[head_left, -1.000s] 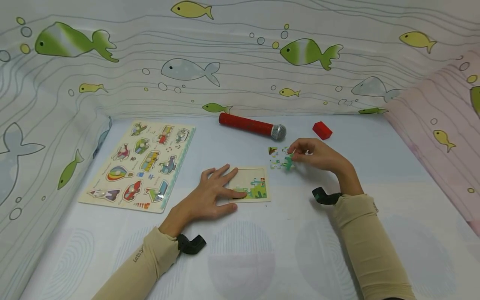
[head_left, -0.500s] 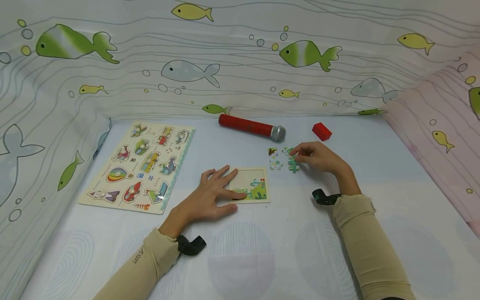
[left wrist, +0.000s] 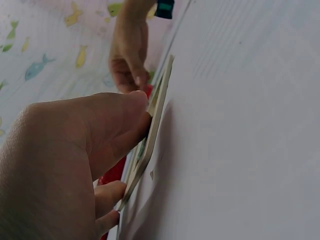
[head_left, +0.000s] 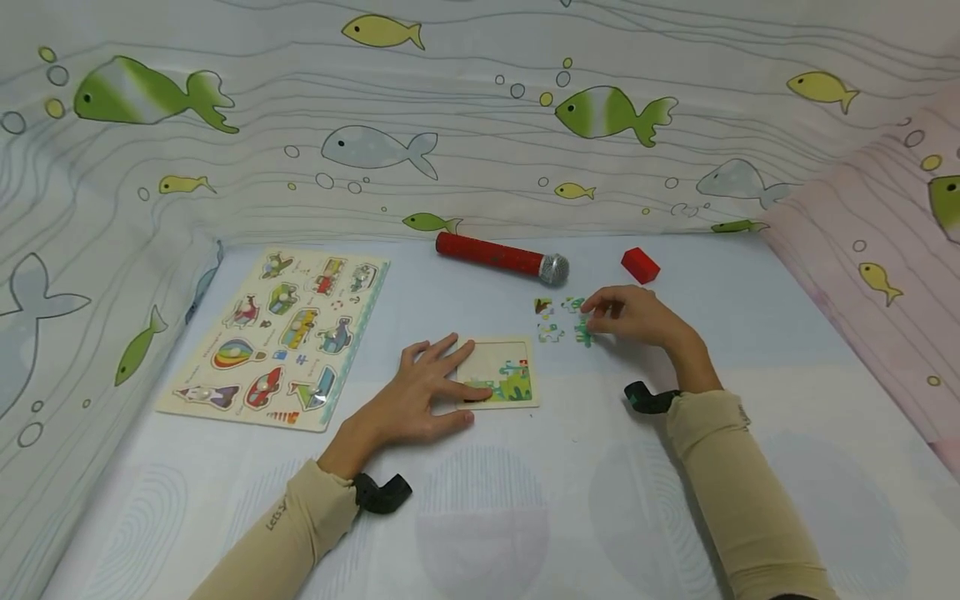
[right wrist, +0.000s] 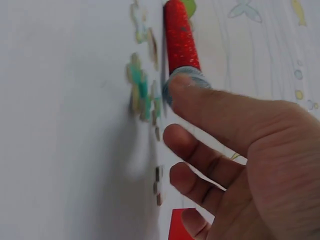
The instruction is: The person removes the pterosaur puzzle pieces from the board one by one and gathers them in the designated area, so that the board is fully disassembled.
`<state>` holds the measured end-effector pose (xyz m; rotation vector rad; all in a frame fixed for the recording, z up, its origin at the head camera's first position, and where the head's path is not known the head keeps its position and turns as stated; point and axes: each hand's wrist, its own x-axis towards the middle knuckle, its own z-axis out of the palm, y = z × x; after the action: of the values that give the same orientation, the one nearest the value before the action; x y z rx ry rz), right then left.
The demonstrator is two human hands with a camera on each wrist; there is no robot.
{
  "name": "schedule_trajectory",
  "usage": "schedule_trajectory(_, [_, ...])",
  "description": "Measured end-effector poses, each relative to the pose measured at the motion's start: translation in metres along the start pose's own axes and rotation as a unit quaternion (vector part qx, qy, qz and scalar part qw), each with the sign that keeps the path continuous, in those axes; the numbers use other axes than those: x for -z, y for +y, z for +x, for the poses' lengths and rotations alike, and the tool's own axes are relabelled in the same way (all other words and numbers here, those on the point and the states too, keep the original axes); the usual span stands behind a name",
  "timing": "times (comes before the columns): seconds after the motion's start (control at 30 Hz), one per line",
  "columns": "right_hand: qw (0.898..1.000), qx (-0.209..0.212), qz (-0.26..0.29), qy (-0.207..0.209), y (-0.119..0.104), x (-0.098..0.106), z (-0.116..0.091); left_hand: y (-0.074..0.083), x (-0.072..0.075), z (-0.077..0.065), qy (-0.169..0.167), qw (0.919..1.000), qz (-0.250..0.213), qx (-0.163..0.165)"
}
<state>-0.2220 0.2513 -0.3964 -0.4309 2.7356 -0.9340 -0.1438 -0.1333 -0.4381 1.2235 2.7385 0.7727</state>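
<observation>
My left hand (head_left: 420, 392) lies spread over the left side of a small wooden puzzle tray (head_left: 535, 367), fingers touching it. Green puzzle pieces (head_left: 517, 385) fill part of the tray's bottom and right side. The thumb rests just outside its lower edge. To the right, my right hand (head_left: 637, 315) hovers beside a green puzzle piece (head_left: 583, 336) on the table. In the right wrist view the thumb and fingers are loosely bent, with a gap between the thumb and that piece (right wrist: 140, 87). Other loose puzzle pieces (head_left: 550, 332) lie just left of it.
A red microphone (head_left: 491, 253) with a silver head lies behind the loose pieces. A red block (head_left: 641, 265) sits beyond the right hand. At left is a large peg puzzle board (head_left: 255, 333) with vehicle pictures. Fish-printed cloth (head_left: 480, 100) rises at the back and sides.
The right hand has shifted slightly right and down from the loose pieces. The green piece beside it has shifted slightly right and apart from its neighbours. The left hand stays on the tray.
</observation>
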Motion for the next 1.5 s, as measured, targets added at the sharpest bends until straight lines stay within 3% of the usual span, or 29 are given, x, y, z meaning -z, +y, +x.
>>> schedule_trajectory(0.5, [0.999,0.020,-0.023,0.045,0.013,-0.020,-0.012,-0.002,-0.002,-0.001,0.001,1.0000,0.005,-0.003])
schedule_trajectory(1.5, [0.994,0.028,-0.071,0.072,0.011,-0.027,-0.011,0.000,-0.001,0.001,-0.002,1.0000,0.000,0.003])
